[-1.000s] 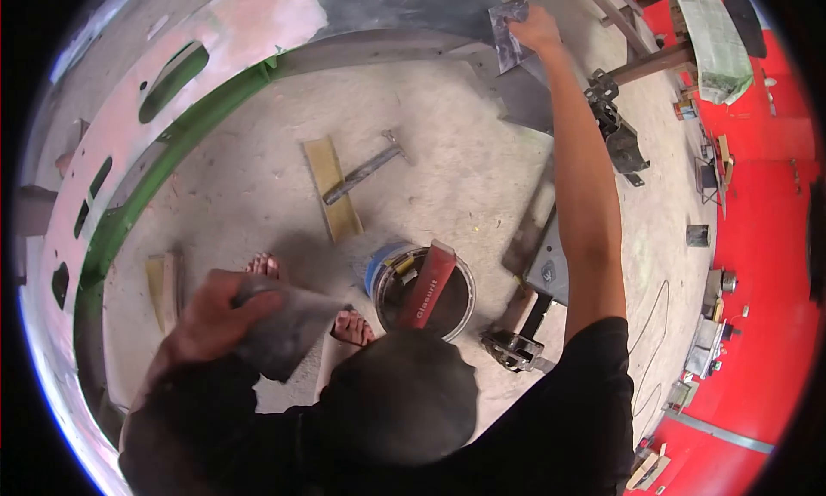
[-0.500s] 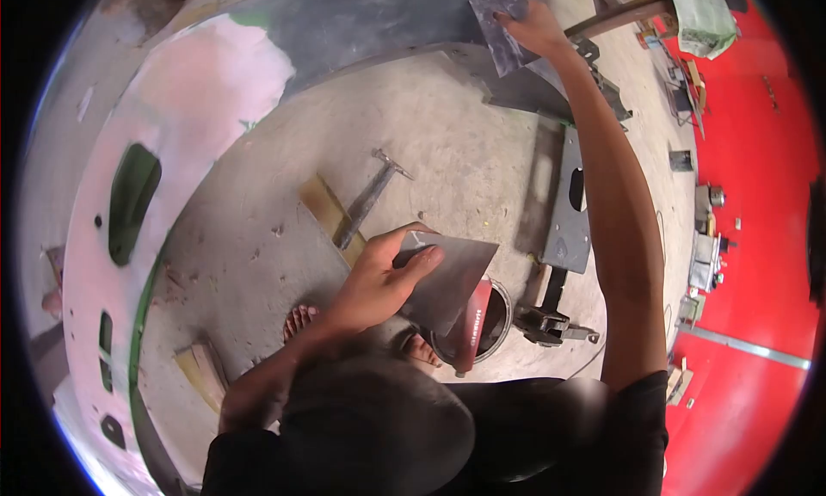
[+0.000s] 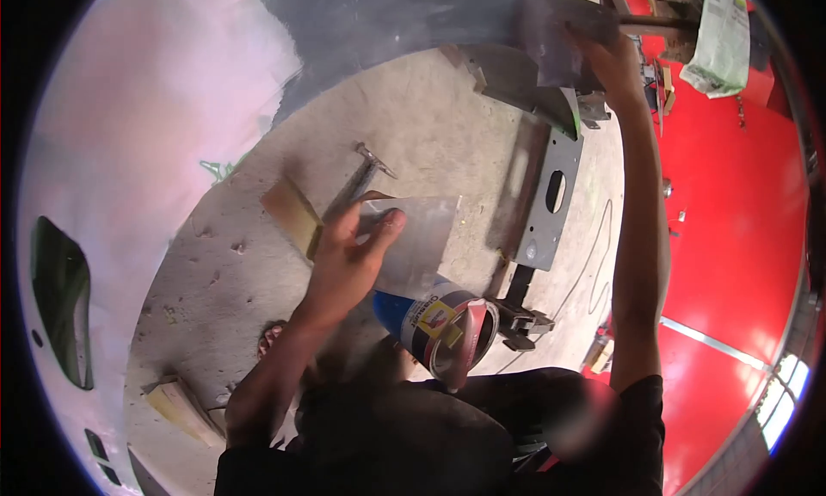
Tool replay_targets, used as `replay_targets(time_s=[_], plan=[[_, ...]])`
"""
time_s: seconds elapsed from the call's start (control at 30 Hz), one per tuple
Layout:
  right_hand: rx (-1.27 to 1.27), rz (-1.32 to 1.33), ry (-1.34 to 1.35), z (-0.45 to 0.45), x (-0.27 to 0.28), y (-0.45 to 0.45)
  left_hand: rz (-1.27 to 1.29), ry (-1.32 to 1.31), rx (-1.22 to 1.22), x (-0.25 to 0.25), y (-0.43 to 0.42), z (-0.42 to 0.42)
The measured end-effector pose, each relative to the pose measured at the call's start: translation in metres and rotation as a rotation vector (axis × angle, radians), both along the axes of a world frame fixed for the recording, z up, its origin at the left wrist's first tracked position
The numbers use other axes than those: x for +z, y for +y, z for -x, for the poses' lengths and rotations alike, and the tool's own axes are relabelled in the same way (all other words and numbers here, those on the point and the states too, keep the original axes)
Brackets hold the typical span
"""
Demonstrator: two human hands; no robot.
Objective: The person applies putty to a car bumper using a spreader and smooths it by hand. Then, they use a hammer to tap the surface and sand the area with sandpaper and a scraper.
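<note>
My left hand [image 3: 348, 259] grips a thin, flat grey plate [image 3: 422, 238] by its left edge, thumb on top. Up at the top right, my right hand [image 3: 613, 66] is closed on a flat dark spreader [image 3: 557, 53], smeared by motion. The spreader is against or just over the grey end of a long curved body panel [image 3: 379, 23]; contact cannot be made out. Farther left the panel is coated pinkish white. Below the plate, an open blue can [image 3: 394, 315] labelled Glasurit has a red tube [image 3: 469, 345] lying across its mouth.
On the concrete floor [image 3: 215, 264] lie a hammer [image 3: 374, 160], a wooden block [image 3: 292, 216] and another wood piece [image 3: 182, 410]. A grey metal bracket [image 3: 540, 225] on a stand is right of the can. Masking paper [image 3: 721, 44] hangs at the top right, before a red surface [image 3: 723, 229].
The view has shifted, bringing the panel's pinkish part closer and more of the can into sight. My right hand has moved right and slightly down with the spreader. My left hand still holds the plate.
</note>
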State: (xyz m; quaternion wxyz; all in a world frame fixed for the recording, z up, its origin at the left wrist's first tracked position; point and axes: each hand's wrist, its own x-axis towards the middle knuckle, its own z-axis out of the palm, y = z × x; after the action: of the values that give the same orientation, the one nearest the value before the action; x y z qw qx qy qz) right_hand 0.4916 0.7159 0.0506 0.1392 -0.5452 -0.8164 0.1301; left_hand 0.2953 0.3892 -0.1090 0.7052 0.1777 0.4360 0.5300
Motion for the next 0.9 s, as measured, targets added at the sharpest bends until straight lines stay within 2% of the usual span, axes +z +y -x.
replay_targets(time_s=[0.03,0.13,0.23,0.43,0.53,0.57,0.67,0.7,0.8,0.9], plan=[[-0.043,0.109,0.147,0.006,-0.002,-0.009,0.004,0.015,0.009,-0.005,0.0,0.003],[-0.156,0.048,-0.155,0.012,-0.009,-0.008,0.034,0.016,0.018,-0.019,0.005,0.011],[-0.231,0.131,-0.16,0.007,-0.01,0.001,0.067,0.004,0.071,-0.028,0.014,0.011],[-0.219,0.088,-0.229,0.011,-0.007,-0.002,0.076,-0.006,0.121,-0.041,0.034,0.001],[-0.074,0.312,0.115,-0.017,0.009,0.029,0.124,0.042,0.13,-0.045,0.036,0.003],[-0.133,0.369,0.182,-0.017,0.015,0.032,0.134,0.053,0.148,-0.049,0.035,0.005],[-0.143,0.118,-0.127,-0.019,-0.012,0.032,0.149,0.103,0.169,-0.063,0.028,0.012],[-0.156,0.122,-0.219,-0.022,-0.008,0.035,0.148,0.132,0.174,-0.066,0.027,0.014],[-0.193,0.212,-0.031,-0.02,-0.011,0.031,0.168,0.145,0.202,-0.068,0.026,0.015],[-0.185,0.258,0.023,-0.009,-0.007,0.018,0.179,0.131,0.196,-0.069,0.026,0.016]])
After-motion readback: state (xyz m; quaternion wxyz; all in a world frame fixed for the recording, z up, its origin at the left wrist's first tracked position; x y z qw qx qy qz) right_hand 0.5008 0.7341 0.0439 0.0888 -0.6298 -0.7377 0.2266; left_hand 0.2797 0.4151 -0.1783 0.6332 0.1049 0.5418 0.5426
